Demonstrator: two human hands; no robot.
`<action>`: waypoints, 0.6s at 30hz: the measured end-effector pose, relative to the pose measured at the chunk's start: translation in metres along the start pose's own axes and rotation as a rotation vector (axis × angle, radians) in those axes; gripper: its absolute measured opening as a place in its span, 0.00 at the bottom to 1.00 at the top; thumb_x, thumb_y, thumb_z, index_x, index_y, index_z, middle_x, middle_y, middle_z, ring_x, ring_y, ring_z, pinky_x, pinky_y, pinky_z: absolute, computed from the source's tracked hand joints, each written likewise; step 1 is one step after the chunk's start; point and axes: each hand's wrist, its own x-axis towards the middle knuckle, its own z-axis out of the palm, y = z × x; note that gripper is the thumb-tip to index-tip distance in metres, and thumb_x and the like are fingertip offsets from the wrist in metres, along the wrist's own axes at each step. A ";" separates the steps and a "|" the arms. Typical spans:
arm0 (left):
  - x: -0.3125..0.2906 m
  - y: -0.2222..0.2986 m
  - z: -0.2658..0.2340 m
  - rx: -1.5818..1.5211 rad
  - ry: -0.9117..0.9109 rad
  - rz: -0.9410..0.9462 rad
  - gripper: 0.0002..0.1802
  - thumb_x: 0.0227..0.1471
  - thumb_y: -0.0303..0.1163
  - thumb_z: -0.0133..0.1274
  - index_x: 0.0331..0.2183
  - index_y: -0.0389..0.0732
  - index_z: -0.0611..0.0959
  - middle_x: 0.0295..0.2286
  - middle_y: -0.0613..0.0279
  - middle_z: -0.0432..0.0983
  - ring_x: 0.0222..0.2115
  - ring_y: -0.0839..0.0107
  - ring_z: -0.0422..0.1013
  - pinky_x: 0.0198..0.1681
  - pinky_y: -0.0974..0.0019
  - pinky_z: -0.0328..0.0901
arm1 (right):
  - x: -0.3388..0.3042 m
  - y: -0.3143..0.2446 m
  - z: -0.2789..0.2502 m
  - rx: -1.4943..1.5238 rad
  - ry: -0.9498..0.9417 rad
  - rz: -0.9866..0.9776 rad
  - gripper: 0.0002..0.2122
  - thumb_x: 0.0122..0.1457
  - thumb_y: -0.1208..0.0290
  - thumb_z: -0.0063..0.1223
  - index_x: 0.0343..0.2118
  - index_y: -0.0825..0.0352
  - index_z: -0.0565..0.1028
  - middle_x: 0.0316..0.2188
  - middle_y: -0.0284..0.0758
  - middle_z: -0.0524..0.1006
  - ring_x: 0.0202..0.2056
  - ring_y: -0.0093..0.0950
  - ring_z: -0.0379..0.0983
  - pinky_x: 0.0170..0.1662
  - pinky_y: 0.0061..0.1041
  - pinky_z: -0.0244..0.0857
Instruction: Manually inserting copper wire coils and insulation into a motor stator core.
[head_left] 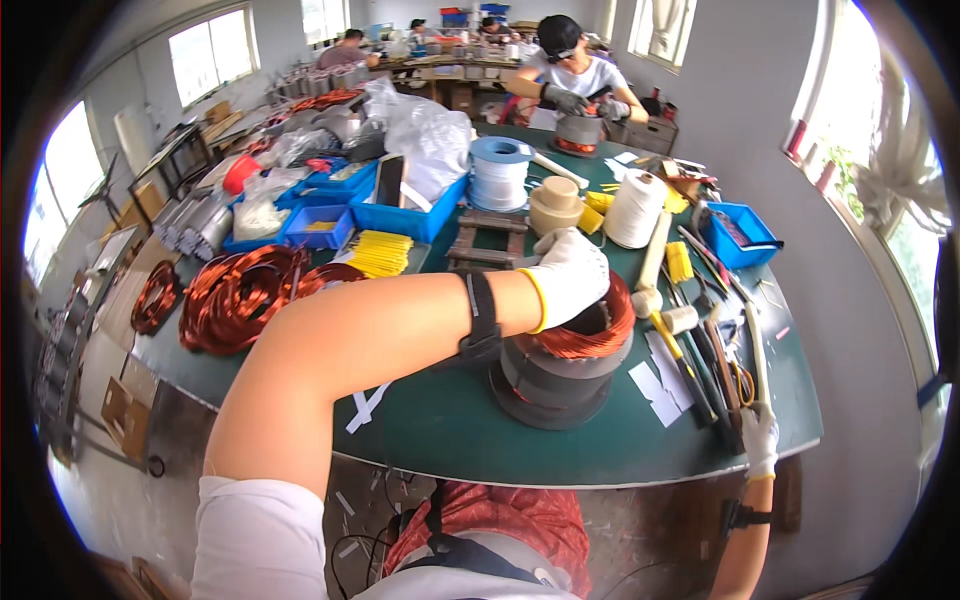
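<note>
A stator with a dark grey cylindrical body stands upright near the table's front edge, ringed on top by a red-brown copper winding. My left hand, in a white glove with a yellow cuff, is closed over the winding's far left side; its fingertips are hidden. At the table's right front edge, my white-gloved right hand closes on the near end of a long pale stick. Beside that stick lie scissors, a hammer with a yellow-and-black handle and a pale mallet.
Copper coils, yellow strips and blue bins fill the left side. Behind the stator stand a blue-flanged spool and a white thread cone. White paper pieces lie right of it. Across the table, a gloved person handles another stator.
</note>
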 end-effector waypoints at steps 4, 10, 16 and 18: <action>-0.006 -0.010 0.001 -0.029 -0.024 0.073 0.10 0.50 0.30 0.54 0.34 0.40 0.86 0.29 0.60 0.82 0.28 0.63 0.79 0.22 0.57 0.69 | -0.008 0.012 0.017 0.030 0.045 -0.045 0.13 0.58 0.69 0.51 0.42 0.71 0.76 0.37 0.48 0.79 0.40 0.45 0.76 0.47 0.38 0.67; -0.047 -0.037 -0.011 -0.574 0.305 -0.037 0.20 0.49 0.32 0.53 0.45 0.38 0.78 0.38 0.50 0.78 0.37 0.52 0.76 0.37 0.54 0.71 | -0.035 0.040 0.041 -0.011 0.333 -0.280 0.12 0.60 0.71 0.52 0.44 0.72 0.75 0.42 0.47 0.77 0.46 0.45 0.72 0.53 0.38 0.63; -0.161 0.010 -0.082 -0.589 0.912 0.154 0.15 0.35 0.34 0.60 0.31 0.43 0.82 0.34 0.58 0.78 0.34 0.61 0.76 0.37 0.59 0.70 | -0.049 0.014 0.045 -0.054 0.411 -0.306 0.11 0.63 0.72 0.49 0.44 0.74 0.75 0.44 0.47 0.76 0.49 0.44 0.69 0.56 0.40 0.60; -0.173 0.052 -0.129 -0.743 0.700 0.022 0.12 0.33 0.37 0.59 0.26 0.46 0.81 0.29 0.64 0.78 0.28 0.69 0.75 0.31 0.63 0.69 | -0.052 0.022 0.037 -0.087 0.409 -0.282 0.11 0.63 0.72 0.48 0.44 0.73 0.75 0.43 0.47 0.76 0.48 0.44 0.69 0.56 0.40 0.59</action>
